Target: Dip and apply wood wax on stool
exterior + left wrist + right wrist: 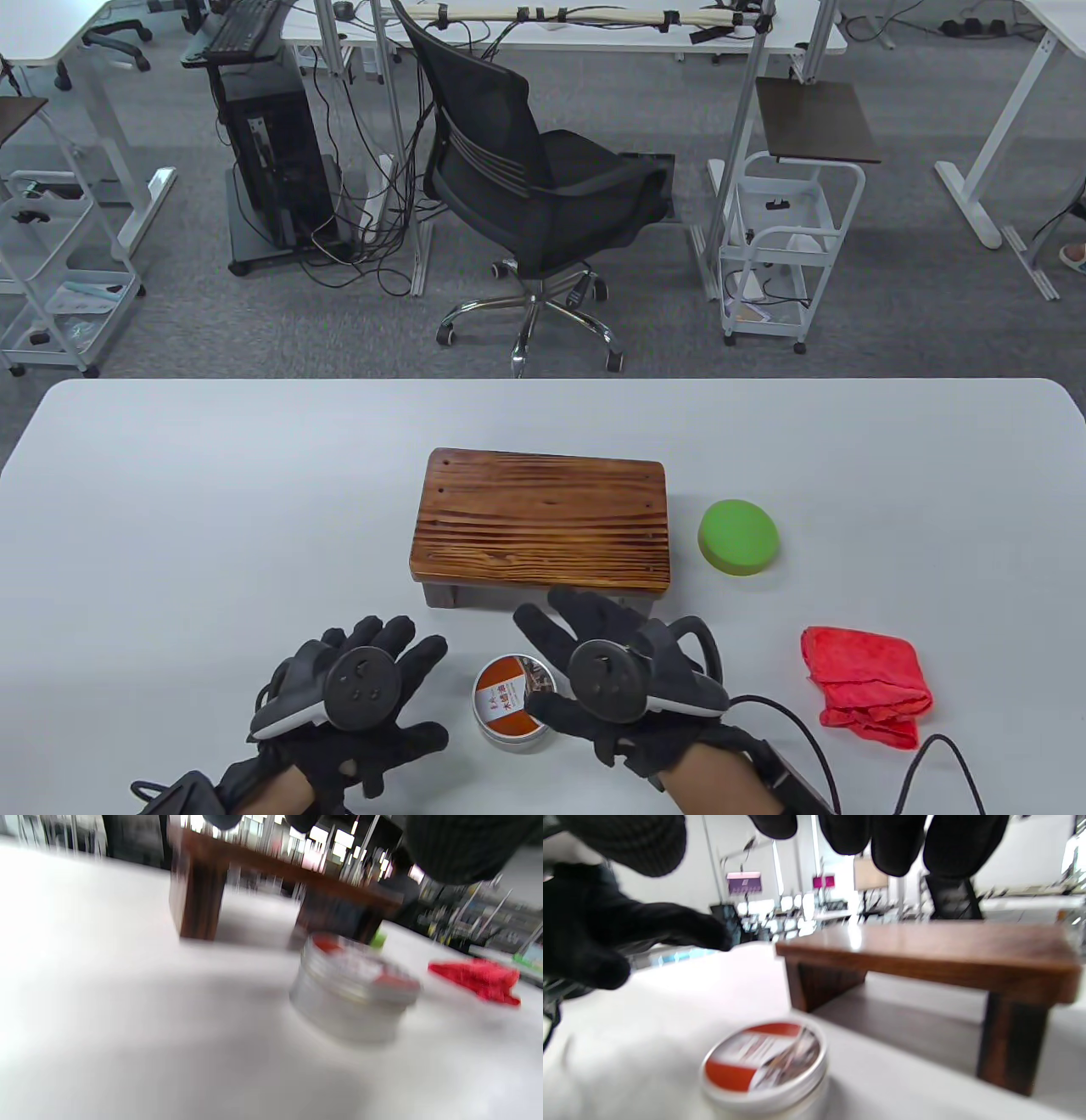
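Green sponge (738, 536) clear from table view only

Bright, even overhead office light fills the table view, which is sharp, with straight lines bowing toward the edges. The stool (543, 519) carries a soft sheen and drops a faint shadow at 6 o'clock. The left wrist view is heavily motion-blurred; bright windows glare at 12 o'clock. The right wrist view is softer-blurred, with the tin (765, 1069) out of focus.
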`<state>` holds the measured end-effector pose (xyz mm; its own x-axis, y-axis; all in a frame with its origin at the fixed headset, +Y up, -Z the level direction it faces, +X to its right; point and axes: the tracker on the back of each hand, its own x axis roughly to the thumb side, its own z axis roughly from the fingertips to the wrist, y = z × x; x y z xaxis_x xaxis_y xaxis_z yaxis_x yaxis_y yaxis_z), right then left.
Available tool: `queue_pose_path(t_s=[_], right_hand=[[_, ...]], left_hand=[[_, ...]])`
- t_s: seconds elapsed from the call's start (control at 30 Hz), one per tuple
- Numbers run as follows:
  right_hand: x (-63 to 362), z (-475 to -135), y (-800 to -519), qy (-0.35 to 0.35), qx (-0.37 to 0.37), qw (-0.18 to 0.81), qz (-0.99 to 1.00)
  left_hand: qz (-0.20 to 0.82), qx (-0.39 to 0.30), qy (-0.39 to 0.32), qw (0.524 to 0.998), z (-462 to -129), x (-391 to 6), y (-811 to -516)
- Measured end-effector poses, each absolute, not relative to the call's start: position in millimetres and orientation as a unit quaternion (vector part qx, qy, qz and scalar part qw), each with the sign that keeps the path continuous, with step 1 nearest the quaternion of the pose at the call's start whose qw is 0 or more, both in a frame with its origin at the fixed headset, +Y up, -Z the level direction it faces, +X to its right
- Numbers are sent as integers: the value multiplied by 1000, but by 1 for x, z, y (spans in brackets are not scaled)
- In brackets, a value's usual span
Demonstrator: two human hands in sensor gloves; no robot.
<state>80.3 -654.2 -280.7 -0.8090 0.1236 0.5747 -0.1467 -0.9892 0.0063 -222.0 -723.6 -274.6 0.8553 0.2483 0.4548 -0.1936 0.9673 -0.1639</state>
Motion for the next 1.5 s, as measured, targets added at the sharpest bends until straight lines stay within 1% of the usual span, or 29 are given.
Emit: queue_pose_path(t_s=[0.03, 0.1, 0.17, 0.27, 0.37, 0.47, 0.53, 0.7, 0.83, 1.2, 1.5], right_hand=[[93, -280, -648, -44, 284, 76, 955], [115, -281, -642, -77, 253, 95, 960], [137, -283, -641, -102, 227, 124, 961], [166, -286, -646, -111, 185, 137, 967], [190, -287, -659, -93, 140, 131, 977], [206, -288, -680, -60, 109, 124, 984], [212, -289, -693, -39, 94, 108, 989], [216, -293, -716, -1, 79, 90, 993], [212, -293, -721, 13, 79, 77, 994], [218, -296, -728, 23, 74, 91, 993], [222, -296, -727, 17, 75, 106, 991]], left_hand=[[115, -9, -238, 964, -272, -228, -714], [116, 47, -226, 966, -271, -240, -700], [125, 87, -206, 967, -274, -254, -691], [132, 112, -175, 969, -281, -275, -684], [133, 124, -139, 973, -291, -296, -684], [125, 115, -108, 980, -300, -313, -694], [117, 97, -94, 984, -304, -319, -704], [133, 11, -83, 988, -313, -326, -734], [130, -9, -78, 988, -317, -328, -742], [121, -10, -80, 989, -319, -324, -746], [115, -16, -75, 990, -319, -323, -749]])
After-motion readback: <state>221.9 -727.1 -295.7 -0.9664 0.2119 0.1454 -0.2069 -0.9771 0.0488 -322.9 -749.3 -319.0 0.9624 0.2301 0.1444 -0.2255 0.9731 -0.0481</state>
